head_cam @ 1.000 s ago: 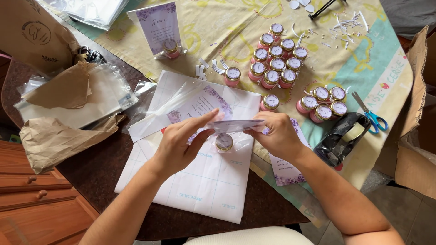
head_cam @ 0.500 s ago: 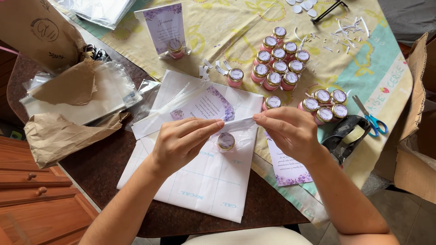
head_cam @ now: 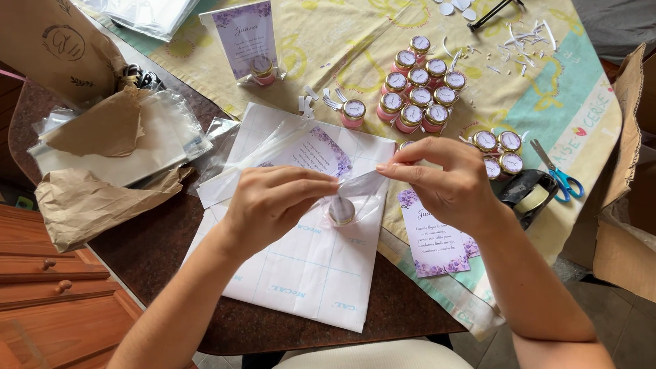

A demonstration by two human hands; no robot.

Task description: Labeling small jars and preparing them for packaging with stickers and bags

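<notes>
The left hand (head_cam: pixel 273 201) and the right hand (head_cam: pixel 447 181) pinch the top edge of a clear plastic bag (head_cam: pixel 355 188) between fingertips, stretching it flat. A small jar (head_cam: pixel 342 210) with a gold lid hangs inside the bag, just below the grip and between both hands. Under the jar lies white paper (head_cam: pixel 307 273). Beyond the jar stands a cluster of jars (head_cam: pixel 417 102).

Dark brown table (head_cam: pixel 157 253), yellow patterned cloth (head_cam: pixel 328 61) over its far side, crumpled brown paper (head_cam: pixel 82 205) at the left edge, white sheets (head_cam: pixel 307 273) near the front.
</notes>
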